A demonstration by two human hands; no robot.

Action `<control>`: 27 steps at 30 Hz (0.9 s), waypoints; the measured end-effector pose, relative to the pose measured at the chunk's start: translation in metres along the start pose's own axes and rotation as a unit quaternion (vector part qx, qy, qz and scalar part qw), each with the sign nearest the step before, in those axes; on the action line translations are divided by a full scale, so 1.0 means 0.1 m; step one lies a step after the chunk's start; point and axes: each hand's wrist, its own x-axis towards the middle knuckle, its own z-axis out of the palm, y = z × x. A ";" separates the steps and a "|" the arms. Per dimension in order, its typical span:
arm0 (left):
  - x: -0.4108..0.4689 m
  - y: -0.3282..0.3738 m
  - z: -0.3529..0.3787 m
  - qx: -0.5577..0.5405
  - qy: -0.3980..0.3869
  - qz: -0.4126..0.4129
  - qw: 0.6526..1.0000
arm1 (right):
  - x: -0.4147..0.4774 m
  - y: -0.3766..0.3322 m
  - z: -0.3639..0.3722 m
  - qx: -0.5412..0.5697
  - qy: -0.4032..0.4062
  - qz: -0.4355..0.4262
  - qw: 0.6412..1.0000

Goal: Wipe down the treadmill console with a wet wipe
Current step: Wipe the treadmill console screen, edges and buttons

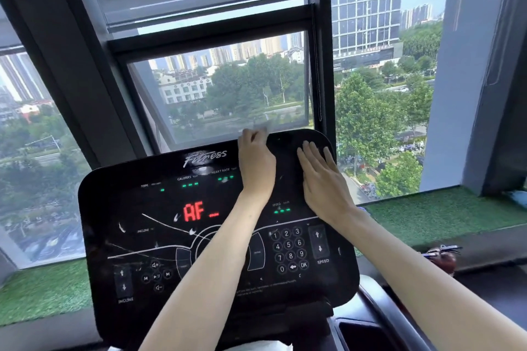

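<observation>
The black treadmill console [114,208] fills the lower middle of the head view, its red display reading "AF". My left hand [256,162] reaches to the console's top edge with curled fingers that pinch a pale, blurred wet wipe [261,128]. Most of the wipe is hidden by the fingers and motion blur. My right hand [322,179] lies flat on the console's upper right corner, fingers straight and holding nothing. Both forearms cross over the keypad and centre dial.
A large window [222,88] stands right behind the console. Green artificial turf [427,214] covers the sill on both sides. A small dark object [442,258] lies on the ledge at right. A dark cup-holder recess [359,333] sits below the console.
</observation>
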 end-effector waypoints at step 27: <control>-0.03 0.44 0.16 0.043 -0.174 0.186 0.966 | -0.56 0.11 -0.01 0.053 -0.007 0.071 0.996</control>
